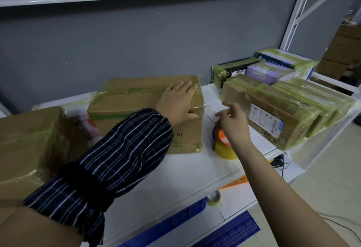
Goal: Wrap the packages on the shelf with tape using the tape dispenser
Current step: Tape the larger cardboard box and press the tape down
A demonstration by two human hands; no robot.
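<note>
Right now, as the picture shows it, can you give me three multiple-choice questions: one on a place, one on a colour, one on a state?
1. Where does the tape dispenser stand?
A. on the floor
B. on the shelf, between the cardboard box and the taped packages
C. on a chair

2. What colour is its tape roll?
A. yellow
B. red
C. black

3. How is the left hand?
A. curled round the dispenser
B. hanging below the shelf
C. flat on the cardboard box

Answers:
1 B: it stands on the white shelf, with the box on one side and the packages on the other.
2 A: the roll is plainly yellow.
3 C: its straight fingers lie on the box top.
</note>
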